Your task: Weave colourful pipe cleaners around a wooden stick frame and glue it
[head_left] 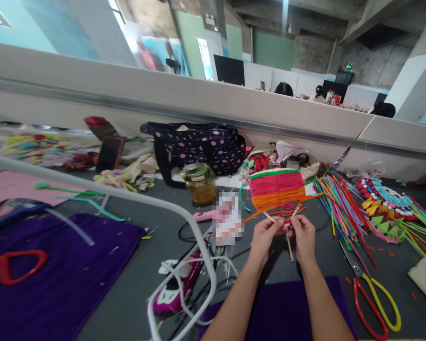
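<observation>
Both hands (286,233) pinch the foot of a striped panel (277,190)

I have the striped panel near the middle of my view, raised over the dark grey table (326,253): rows of pink, with a green edge on top and orange below. The left hand (269,234) and right hand (304,235) grip the strands at its lower end between thumb and fingers, the two fingertip pinches close together.

Writing gives me little to read. The amber jar (202,192) behind them wears a pale label (198,178), too small to make out. White marks, perhaps lettering, show on the magenta device (191,274) to the left, partly crossed by the white cord (206,253). Left of the panel, a pixelated patch (229,220) blots out any print. On the far wall I see a lit green sign (349,66), its symbols unclear at this range.

Right of the hands lie a bundle of coloured stems (346,208) and red-and-yellow-handled scissors (357,271).
</observation>
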Demonstrator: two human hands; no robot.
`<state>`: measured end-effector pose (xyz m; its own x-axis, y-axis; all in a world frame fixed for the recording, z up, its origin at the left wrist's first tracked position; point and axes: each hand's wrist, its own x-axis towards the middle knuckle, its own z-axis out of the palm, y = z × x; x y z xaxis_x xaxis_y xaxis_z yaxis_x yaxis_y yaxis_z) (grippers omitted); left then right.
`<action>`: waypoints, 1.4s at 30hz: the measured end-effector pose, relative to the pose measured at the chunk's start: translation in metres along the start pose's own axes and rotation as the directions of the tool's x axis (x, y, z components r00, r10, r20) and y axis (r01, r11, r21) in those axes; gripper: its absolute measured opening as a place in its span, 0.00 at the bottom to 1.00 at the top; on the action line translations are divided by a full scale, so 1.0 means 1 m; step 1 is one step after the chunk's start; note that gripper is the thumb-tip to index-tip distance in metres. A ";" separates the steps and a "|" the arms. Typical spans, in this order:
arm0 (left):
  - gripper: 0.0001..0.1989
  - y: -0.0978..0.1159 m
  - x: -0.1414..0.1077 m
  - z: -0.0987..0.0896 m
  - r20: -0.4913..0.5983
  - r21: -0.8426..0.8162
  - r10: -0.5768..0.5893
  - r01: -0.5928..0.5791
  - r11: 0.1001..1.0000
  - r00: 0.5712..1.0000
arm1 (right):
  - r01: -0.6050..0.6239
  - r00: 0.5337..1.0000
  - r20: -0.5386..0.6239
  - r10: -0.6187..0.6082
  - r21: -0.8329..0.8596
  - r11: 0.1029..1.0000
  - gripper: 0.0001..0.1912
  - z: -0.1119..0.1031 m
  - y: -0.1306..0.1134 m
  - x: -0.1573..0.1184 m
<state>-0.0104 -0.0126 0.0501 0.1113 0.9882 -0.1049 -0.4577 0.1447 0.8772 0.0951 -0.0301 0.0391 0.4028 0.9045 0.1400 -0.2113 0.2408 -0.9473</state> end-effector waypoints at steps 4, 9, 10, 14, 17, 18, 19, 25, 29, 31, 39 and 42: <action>0.16 0.000 0.001 -0.002 0.076 -0.013 -0.053 0.054 0.998 0.996 | -0.027 0.999 -0.033 0.027 0.019 0.999 0.13 -0.002 0.001 0.003; 0.20 -0.001 0.001 0.000 0.062 0.033 0.005 -0.007 0.999 0.998 | -0.091 0.995 -0.040 0.095 0.100 0.991 0.12 -0.003 0.002 0.004; 0.20 -0.002 0.001 0.000 0.053 0.038 0.023 -0.025 0.999 0.998 | -0.102 0.994 -0.038 0.106 0.112 0.988 0.12 -0.003 0.002 0.004; 0.22 -0.003 0.000 0.001 0.042 0.035 0.018 -0.020 0.999 0.999 | -0.114 0.992 -0.042 0.122 0.153 0.982 0.12 -0.002 0.003 0.005; 0.22 -0.004 0.001 0.001 0.063 -0.006 -0.053 0.054 0.999 0.997 | -0.096 0.993 -0.063 0.103 0.115 0.989 0.13 -0.003 0.004 0.006; 0.22 -0.004 0.001 0.001 0.068 -0.022 -0.070 0.072 0.997 0.995 | -0.085 0.993 -0.071 0.092 0.088 0.992 0.13 -0.004 0.004 0.007; 0.23 -0.005 0.001 0.002 0.071 -0.035 -0.080 0.082 0.996 0.994 | -0.072 0.994 -0.080 0.076 0.057 0.996 0.13 -0.004 0.004 0.007; 0.23 -0.009 0.003 0.003 0.039 -0.064 -0.093 0.096 0.993 0.995 | 0.060 0.996 -0.061 -0.071 -0.168 0.984 0.12 -0.002 0.001 0.000; 0.22 -0.011 0.004 0.002 0.035 -0.137 -0.089 0.094 0.986 0.995 | 0.183 0.978 -0.040 -0.204 -0.303 0.935 0.11 0.003 -0.004 -0.006; 0.23 -0.011 0.005 0.002 0.034 -0.161 -0.086 0.091 0.983 0.996 | 0.224 0.965 -0.051 -0.256 -0.342 0.913 0.11 0.004 -0.004 -0.007; 0.24 -0.009 0.002 0.006 -0.031 -0.251 -0.034 0.025 0.968 0.999 | 0.070 0.994 -0.073 -0.076 -0.085 0.994 0.12 0.011 0.002 -0.007; 0.22 -0.008 0.001 0.007 -0.022 -0.254 -0.036 0.030 0.967 0.999 | 0.031 0.997 -0.065 -0.033 -0.022 0.999 0.13 0.012 0.003 -0.007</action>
<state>0.0001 -0.0133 0.0461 0.1084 0.9832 -0.1472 -0.6632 0.1818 0.7261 0.0812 -0.0312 0.0388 0.4664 0.8714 0.1520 -0.1788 0.2611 -0.9486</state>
